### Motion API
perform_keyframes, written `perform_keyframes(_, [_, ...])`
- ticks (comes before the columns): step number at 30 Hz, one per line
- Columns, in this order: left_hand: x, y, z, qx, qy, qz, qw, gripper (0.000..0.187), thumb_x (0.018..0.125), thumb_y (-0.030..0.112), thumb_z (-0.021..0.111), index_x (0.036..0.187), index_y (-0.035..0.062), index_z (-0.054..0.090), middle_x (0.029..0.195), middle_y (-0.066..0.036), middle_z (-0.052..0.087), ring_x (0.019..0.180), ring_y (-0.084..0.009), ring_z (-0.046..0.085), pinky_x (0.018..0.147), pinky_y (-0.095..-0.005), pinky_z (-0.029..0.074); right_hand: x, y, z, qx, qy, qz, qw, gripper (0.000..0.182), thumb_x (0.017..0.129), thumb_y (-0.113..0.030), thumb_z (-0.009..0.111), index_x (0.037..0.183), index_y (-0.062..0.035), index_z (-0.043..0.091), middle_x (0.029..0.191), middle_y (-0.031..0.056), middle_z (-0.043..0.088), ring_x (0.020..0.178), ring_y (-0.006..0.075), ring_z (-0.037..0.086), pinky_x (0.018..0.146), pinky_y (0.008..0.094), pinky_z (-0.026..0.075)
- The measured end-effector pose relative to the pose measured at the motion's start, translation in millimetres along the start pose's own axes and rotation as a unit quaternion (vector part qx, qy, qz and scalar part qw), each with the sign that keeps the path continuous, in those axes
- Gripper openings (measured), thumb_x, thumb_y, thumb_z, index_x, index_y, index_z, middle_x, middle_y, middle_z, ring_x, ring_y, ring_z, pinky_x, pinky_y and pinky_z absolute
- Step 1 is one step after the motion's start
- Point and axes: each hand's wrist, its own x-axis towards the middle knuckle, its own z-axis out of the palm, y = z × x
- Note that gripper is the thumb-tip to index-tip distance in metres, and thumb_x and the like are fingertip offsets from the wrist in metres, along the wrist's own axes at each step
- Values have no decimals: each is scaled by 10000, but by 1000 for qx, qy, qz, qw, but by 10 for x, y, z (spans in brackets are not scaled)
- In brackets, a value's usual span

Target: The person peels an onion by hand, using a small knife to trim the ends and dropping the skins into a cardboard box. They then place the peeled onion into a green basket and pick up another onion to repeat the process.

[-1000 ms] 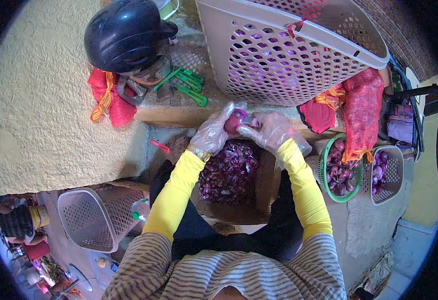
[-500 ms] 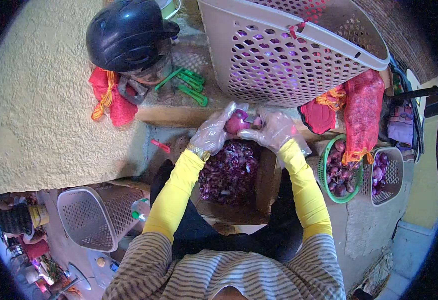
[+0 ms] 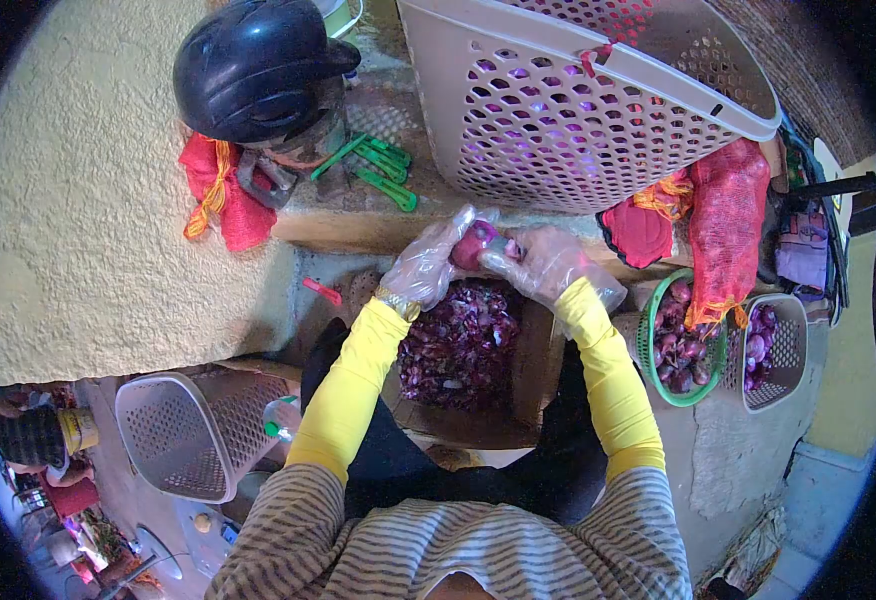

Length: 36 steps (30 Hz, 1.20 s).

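Observation:
My left hand (image 3: 423,262), in a clear plastic glove, is closed around a red onion (image 3: 472,246). My right hand (image 3: 548,262), gloved the same way, is closed beside it and touches the onion's right side. Between its thumb and fingers shows the short grey blade of what looks like a small knife (image 3: 500,243); its handle is hidden in the grip. Below both hands, between my legs, a cardboard box (image 3: 536,375) holds a heap of purple onion skins (image 3: 458,345).
Ahead stands a large perforated basket (image 3: 558,130) with onions inside. To the right are a green basket (image 3: 646,345) of onions, a red mesh sack (image 3: 726,230) and a smaller basket (image 3: 793,350). A black helmet (image 3: 258,75) and green tools (image 3: 383,165) lie on the ledge. Another basket (image 3: 173,425) stands left.
The right thumb and fingers have shifted slightly along the onion, and the onion has turned a little in the left hand. Everything else is unmoved.

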Motion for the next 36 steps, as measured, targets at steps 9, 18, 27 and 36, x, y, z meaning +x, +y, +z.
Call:
perform_keyframes(9, [-175,259,215,36,51,37,997,500,1058,414,509,1407,56,518,1356,-141,587,1191,-206,623,935,-369,577,-31,19,118,-29,47,-78,995,640,836,-710,642,714,-85,696,669,191,658,671,393,667,630,494,508])
perform_keyframes(18, [-152,253,172,37,30,2,999,541,1028,460,553,1363,36,546,1271,-114,635,1099,-201,662,916,-352,576,-55,4,18,6,102,-19,995,723,640,-760,785,820,-69,667,672,137,669,660,346,687,631,441,528])
perform_keyframes(27, [206,-377,-448,193,-29,104,975,476,1035,319,575,1432,70,494,1239,-134,635,1105,-220,639,926,-358,566,-26,52,65,13,71,-21,997,699,662,-735,784,840,-66,688,701,151,678,685,361,687,656,458,525])
perform_keyframes(36, [31,-101,-150,88,1,39,995,487,1029,330,581,1435,80,483,1267,-145,601,1097,-225,638,942,-377,568,-14,7,114,5,34,-5,999,634,822,-698,661,763,-71,728,691,199,671,693,404,670,646,490,507])
